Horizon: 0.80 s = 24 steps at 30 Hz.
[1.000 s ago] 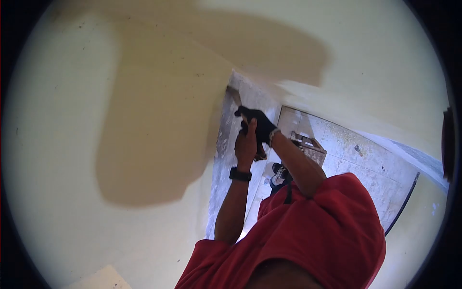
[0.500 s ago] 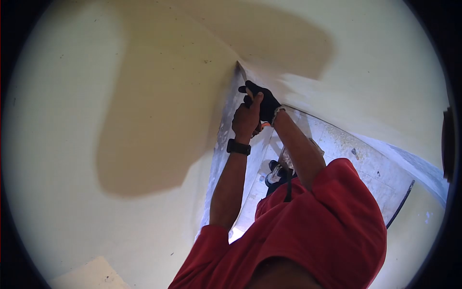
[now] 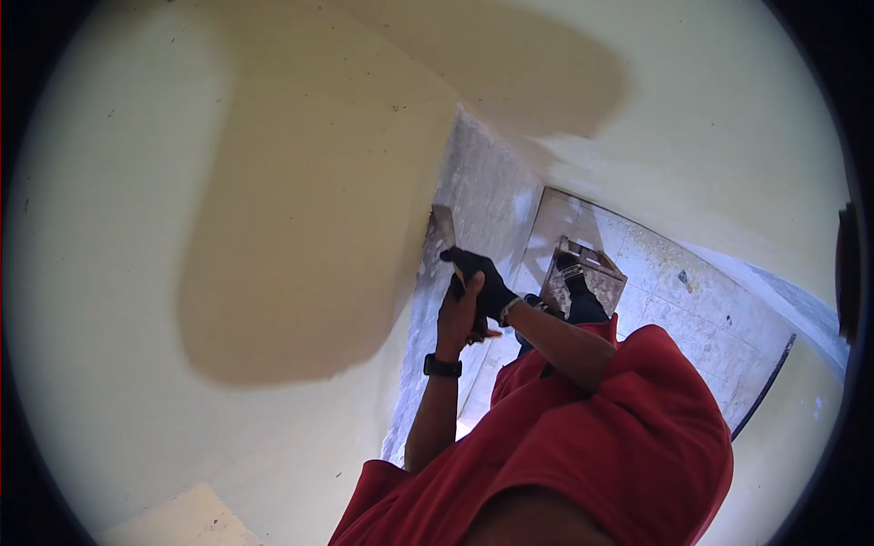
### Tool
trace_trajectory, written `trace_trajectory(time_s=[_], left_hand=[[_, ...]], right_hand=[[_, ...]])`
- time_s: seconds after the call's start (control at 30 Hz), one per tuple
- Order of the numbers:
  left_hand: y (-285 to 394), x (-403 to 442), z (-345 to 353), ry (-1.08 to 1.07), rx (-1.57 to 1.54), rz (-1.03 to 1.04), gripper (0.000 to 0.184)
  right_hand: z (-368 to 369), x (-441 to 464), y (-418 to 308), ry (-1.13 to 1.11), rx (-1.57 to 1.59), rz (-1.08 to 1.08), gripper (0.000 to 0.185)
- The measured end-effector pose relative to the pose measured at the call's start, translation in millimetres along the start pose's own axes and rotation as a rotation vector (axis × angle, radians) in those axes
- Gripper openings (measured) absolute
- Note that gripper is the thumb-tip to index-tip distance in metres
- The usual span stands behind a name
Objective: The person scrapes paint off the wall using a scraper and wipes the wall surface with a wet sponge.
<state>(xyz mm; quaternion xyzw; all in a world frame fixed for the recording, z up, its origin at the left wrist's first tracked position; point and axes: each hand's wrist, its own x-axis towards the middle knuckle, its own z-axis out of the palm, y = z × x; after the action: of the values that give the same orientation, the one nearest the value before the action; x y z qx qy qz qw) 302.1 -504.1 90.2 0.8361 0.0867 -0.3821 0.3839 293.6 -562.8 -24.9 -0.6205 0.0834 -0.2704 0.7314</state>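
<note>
A scraper (image 3: pixel 443 226) with a broad, flat blade is gripped in both my hands. My right hand (image 3: pixel 486 284), in a black glove, wraps round its handle near the blade. My bare left hand (image 3: pixel 457 318) closes just below it, touching the glove. Most of the handle is hidden by the fingers; a small orange part shows beneath them. The blade rests at or very near the border between the cream-painted wall (image 3: pixel 300 218) and a rough grey-white strip (image 3: pixel 487 159).
Below me, a foot rests on a worn box-like step (image 3: pixel 601 287). Speckled debris lies on the pale tiled floor (image 3: pixel 669 309). A dark thin bar (image 3: pixel 765 387) stands along the right side. Another wall (image 3: pixel 710 173) meets the first at a corner.
Both hands and the scraper have moved down the strip, away from the corner, toward my body. More of the rough strip and the step now shows.
</note>
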Motion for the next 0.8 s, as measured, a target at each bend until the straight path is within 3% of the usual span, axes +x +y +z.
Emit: trace_trajectory(time_s=[0.07, 0.1, 0.17, 0.23, 0.3, 0.33, 0.37, 0.43, 0.47, 0.53, 0.67, 0.73, 0.77, 0.8], left_hand=[[18.6, 12.3, -4.2, -0.041, 0.032, -0.017, 0.071], [27.8, 25.8, -5.0, -0.039, 0.029, -0.024, 0.071], [44.4, 45.9, -3.7, -0.01, 0.363, -0.033, 0.079], [46.1, 36.9, 1.0, -0.032, 0.336, -0.03, 0.077], [0.0, 33.3, 0.0, -0.014, 0.299, 0.025, 0.073], [-1.0, 14.9, 0.7, -0.047, 0.176, -0.064, 0.071], [-7.8, 4.3, 3.8, 0.034, 0.165, -0.016, 0.071], [-10.7, 4.0, 4.9, 0.117, 0.147, 0.029, 0.071], [-4.6, 12.7, 1.9, 0.108, 0.184, 0.032, 0.073], [12.8, 27.1, -4.0, 0.112, 0.221, 0.013, 0.075], [41.7, 24.6, -5.4, 0.026, 0.333, -0.067, 0.077], [25.7, 8.9, 0.0, -0.041, 0.326, -0.116, 0.076], [7.1, 3.0, 2.6, 0.048, 0.27, -0.036, 0.075], [3.6, -6.3, 4.0, 0.137, 0.217, 0.03, 0.075]], right_hand=[[-2.5, 19.5, -9.0, -0.003, 0.387, 0.492, 0.038], [-7.5, 38.5, -14.2, 0.033, 0.471, 0.585, 0.039], [-12.8, 46.2, -19.2, 0.07, 0.549, 0.678, 0.041], [-24.5, 48.4, -20.6, 0.064, 0.525, 0.702, 0.039], [-20.1, 21.2, -31.1, -0.008, 0.476, 0.652, 0.034], [-17.0, 9.9, -26.5, -0.048, 0.432, 0.618, 0.031], [-14.2, 4.0, -24.2, -0.041, 0.431, 0.615, 0.031], [-10.0, -4.5, -16.4, -0.103, 0.084, 0.255, 0.027], [-10.6, 4.1, -15.8, -0.109, 0.084, 0.255, 0.027], [-9.9, 29.8, -16.9, -0.064, 0.39, 0.432, 0.026], [-20.9, 46.4, -22.7, -0.04, 0.456, 0.616, 0.026], [-20.1, 19.0, -32.7, -0.138, 0.337, 0.508, 0.028], [-18.1, 9.4, -33.4, -0.153, 0.198, 0.46, 0.03], [-20.6, 9.6, -42.8, -0.192, -0.099, 0.203, 0.031]])
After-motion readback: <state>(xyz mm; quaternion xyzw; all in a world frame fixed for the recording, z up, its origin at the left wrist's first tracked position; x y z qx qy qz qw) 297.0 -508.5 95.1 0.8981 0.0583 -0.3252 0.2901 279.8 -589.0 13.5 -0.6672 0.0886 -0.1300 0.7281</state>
